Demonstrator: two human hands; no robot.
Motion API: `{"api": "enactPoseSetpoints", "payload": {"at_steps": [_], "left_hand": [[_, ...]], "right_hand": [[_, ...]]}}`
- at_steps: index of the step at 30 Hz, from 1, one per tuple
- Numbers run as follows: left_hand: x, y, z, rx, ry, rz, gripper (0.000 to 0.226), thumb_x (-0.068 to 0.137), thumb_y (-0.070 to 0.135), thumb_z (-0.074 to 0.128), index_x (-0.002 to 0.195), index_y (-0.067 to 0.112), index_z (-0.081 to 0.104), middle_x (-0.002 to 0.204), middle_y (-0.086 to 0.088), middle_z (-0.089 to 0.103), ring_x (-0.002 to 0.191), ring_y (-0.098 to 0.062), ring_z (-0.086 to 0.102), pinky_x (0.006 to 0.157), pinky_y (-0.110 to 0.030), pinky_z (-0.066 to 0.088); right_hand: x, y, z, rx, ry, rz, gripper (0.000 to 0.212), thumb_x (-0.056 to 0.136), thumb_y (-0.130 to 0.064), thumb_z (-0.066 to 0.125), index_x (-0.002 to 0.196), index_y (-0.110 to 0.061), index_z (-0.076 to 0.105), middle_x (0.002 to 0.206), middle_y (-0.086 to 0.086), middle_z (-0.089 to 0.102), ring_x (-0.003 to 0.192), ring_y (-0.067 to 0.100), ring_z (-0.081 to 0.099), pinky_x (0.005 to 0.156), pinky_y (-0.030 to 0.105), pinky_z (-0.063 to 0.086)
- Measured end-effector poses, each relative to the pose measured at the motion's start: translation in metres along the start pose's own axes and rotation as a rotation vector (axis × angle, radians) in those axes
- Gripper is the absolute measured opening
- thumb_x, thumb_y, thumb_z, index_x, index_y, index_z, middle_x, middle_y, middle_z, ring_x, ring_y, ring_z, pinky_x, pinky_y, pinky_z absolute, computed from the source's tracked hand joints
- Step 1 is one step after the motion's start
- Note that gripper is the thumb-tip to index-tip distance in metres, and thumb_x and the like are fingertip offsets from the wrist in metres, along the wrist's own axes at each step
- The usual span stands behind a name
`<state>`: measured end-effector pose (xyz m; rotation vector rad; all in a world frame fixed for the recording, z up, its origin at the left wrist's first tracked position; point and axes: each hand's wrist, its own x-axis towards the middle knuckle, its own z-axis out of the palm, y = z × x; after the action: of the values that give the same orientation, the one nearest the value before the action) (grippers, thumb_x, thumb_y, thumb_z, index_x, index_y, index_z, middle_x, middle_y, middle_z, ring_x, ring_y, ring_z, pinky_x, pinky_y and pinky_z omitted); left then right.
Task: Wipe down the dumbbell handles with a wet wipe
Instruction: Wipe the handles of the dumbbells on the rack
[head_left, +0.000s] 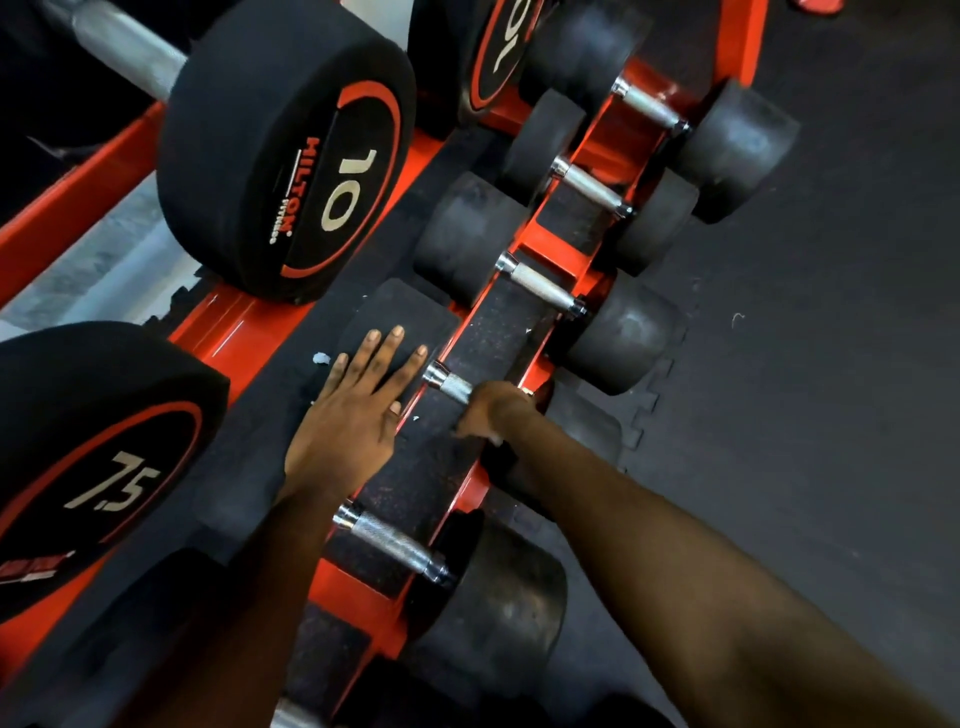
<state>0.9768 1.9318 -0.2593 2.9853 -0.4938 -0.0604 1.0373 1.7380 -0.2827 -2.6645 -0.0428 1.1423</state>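
Chrome and knurled, the dumbbell handle (451, 385) lies across the lower tier of the red rack (244, 338), about midway along the tier's row, and only its left end shows. The right grip (488, 410), a bare hand, is curled round the rest of that handle with its fingers wrapped over the bar. A pale sliver (497, 441) shows beneath it, too blurred to name. The left grip (353, 415) lies flat, fingers straight and spread, pressing on the black rubber head (400, 301) at the handle's left end.

Toward the near end of the tier, just beside the forearms, sits another dumbbell (397, 545) with its handle bare. Three more dumbbells (543, 286) line up toward the far end, each resting across the tier's two padded rails. On the upper tier stand a large 10 dumbbell (291, 156) and a 7.5 dumbbell (93, 467). A white scrap (321, 358) lies on the padding near the left fingertips. Black interlocking floor mats (805, 415) run along the rack's right edge.
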Motion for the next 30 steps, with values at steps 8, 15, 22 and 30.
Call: {"api": "enactPoseSetpoints", "payload": {"at_steps": [8,15,22,30], "left_hand": [[0.000,0.001,0.001,0.015,-0.006,-0.015,0.071,0.096,0.021,0.034,0.162,0.033,0.012,0.171,0.004,0.000,0.157,-0.018,-0.003,0.126,-0.048,0.013],[0.001,0.003,-0.003,0.008,-0.008,0.000,0.071,0.094,0.025,0.032,0.162,0.033,0.014,0.171,0.005,0.001,0.157,-0.017,-0.003,0.126,-0.046,0.012],[0.029,0.016,-0.010,-0.109,0.260,0.013,0.041,0.093,0.025,0.047,0.126,0.011,0.067,0.139,-0.011,0.058,0.125,-0.037,0.053,0.098,-0.051,0.047],[0.182,0.032,-0.010,0.036,0.063,0.281,0.061,0.092,0.026,0.062,0.150,0.016,0.046,0.163,-0.011,0.032,0.149,-0.035,0.030,0.121,-0.054,0.026]], "right_hand": [[-0.021,-0.025,0.052,0.185,0.431,0.082,0.092,0.068,-0.048,0.076,0.137,-0.004,0.033,0.133,0.014,0.044,0.126,0.032,0.040,0.111,0.043,0.029],[-0.014,-0.008,0.051,0.224,0.586,-0.157,0.064,0.080,-0.006,0.064,0.140,-0.007,0.042,0.127,0.016,0.058,0.115,0.031,0.055,0.103,0.037,0.043],[-0.026,0.032,-0.010,0.677,0.821,-0.221,0.029,0.078,-0.008,0.059,0.103,-0.014,0.074,0.100,0.008,0.075,0.094,0.024,0.071,0.084,0.034,0.056],[-0.006,0.086,-0.076,0.877,1.029,-0.307,0.037,0.077,-0.010,0.051,0.105,-0.012,0.076,0.108,0.002,0.075,0.101,0.014,0.069,0.093,0.032,0.053]]}}
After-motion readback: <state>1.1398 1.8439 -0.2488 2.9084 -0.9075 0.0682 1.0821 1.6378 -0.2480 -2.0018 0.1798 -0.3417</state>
